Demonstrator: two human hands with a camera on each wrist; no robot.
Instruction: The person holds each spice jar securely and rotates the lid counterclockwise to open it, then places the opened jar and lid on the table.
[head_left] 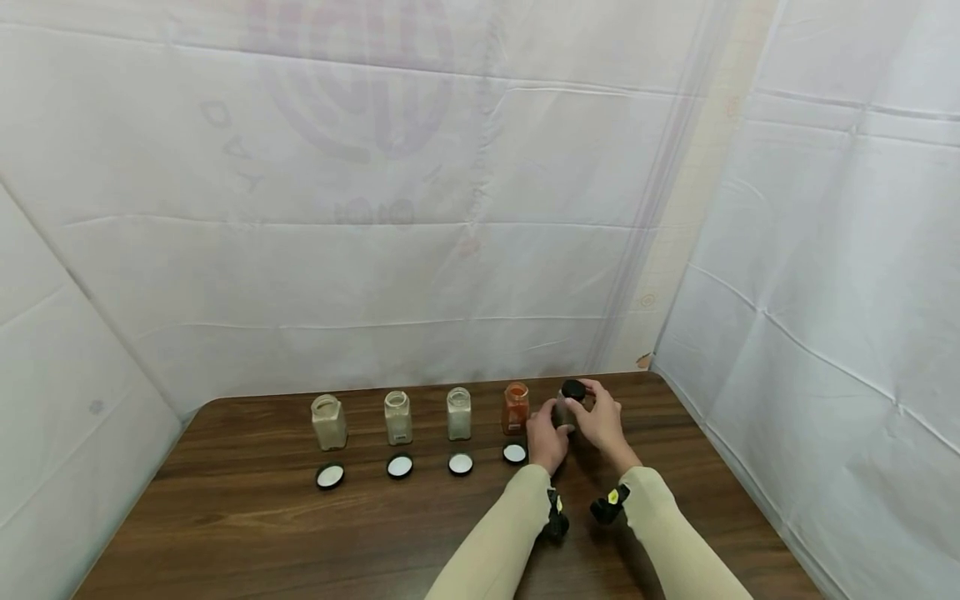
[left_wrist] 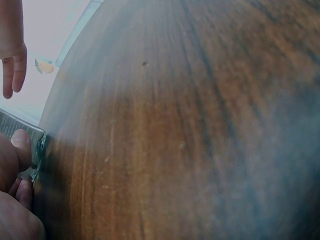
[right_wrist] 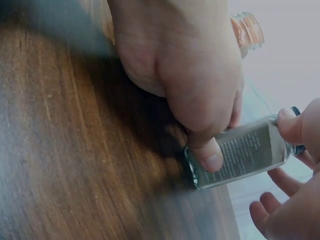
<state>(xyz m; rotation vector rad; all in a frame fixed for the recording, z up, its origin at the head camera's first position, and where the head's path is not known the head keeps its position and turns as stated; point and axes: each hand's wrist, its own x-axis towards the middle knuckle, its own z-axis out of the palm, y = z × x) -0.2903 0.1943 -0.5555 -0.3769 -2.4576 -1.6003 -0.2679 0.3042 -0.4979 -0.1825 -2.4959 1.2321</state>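
Observation:
At the right end of a row of jars, my left hand (head_left: 547, 439) grips the lower body of a glass spice jar (right_wrist: 245, 152), thumb across its printed label. My right hand (head_left: 602, 421) pinches the black lid (head_left: 573, 389) on top of that jar, thumb and fingers around its rim. In the right wrist view the lid sits on the jar's neck, partly hidden by the thumb. An uncapped jar of orange-red spice (head_left: 516, 408) stands just left of my left hand, with a lid (head_left: 514, 453) lying white side up before it.
Three more uncapped jars stand further left: one pale jar (head_left: 329, 422), a second (head_left: 398, 417) and a third (head_left: 459, 414). Lids lie in front of them, a left lid (head_left: 330, 477), a middle lid (head_left: 400, 466) and another lid (head_left: 461, 464). White sheeting (head_left: 375, 275) surrounds the wooden table (head_left: 300, 542).

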